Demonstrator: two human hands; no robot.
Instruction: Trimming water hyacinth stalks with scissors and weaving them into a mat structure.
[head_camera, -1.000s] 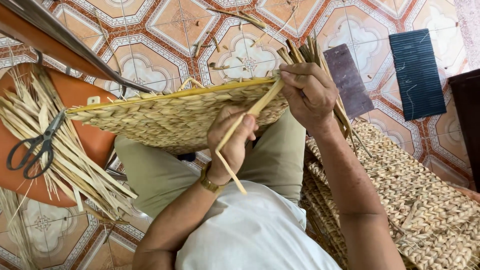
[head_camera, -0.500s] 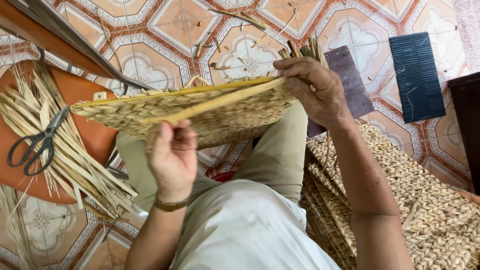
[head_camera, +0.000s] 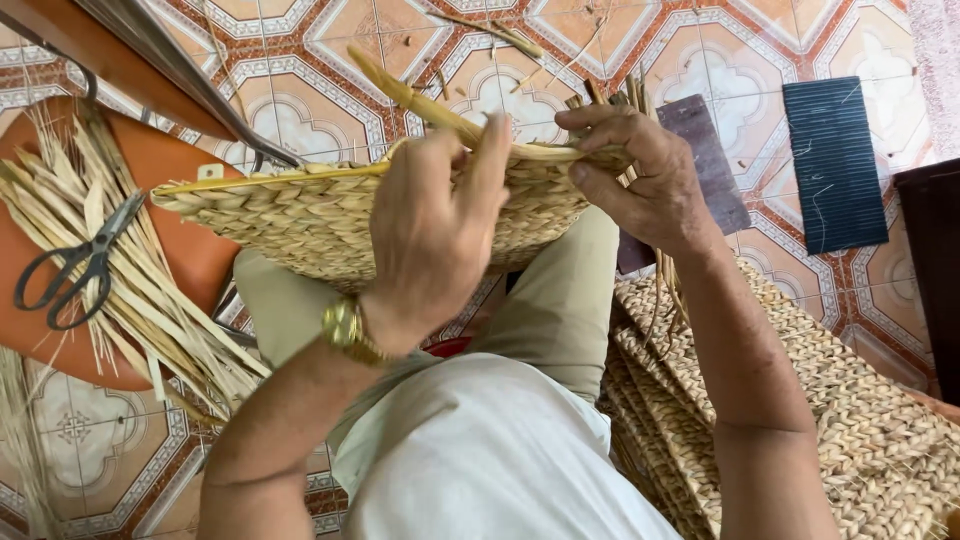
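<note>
The tiled floor (head_camera: 300, 110) fills the frame. At 4 o'clock a stack of woven mats (head_camera: 850, 440) lies flat, close to the seated person's right side, probably so that finished pieces stay within reach.

The woven panel (head_camera: 300, 225) sits at frame centre, resting across the person's lap. Its long axis runs from 9 o'clock to 3 o'clock, tilted slightly upward toward 3 o'clock, with the bound top edge facing away from the wearer. This attitude appears to present the edge to both hands.

At 8 o'clock a bundle of flat straw strips (head_camera: 130, 290) fans across an orange board (head_camera: 170, 180), with the strip ends spread toward 5 o'clock. Black scissors (head_camera: 75, 265) lie on the bundle, blades pointing toward 1 o'clock.

The left hand (head_camera: 435, 230) is closed over the top edge of the panel at centre. Its fingers grip a single loose strip (head_camera: 420, 100), which projects toward 11 o'clock, well clear of the weave.

The right hand (head_camera: 640, 175) is at 2 o'clock. Its fingers are closed in a pinch on the panel rim, probably to steady it while the strip is worked.

Two dark ribbed pads (head_camera: 835, 165) lie on the floor at 2 o'clock.

A gold wristwatch (head_camera: 345, 330) sits on the left wrist.
</note>
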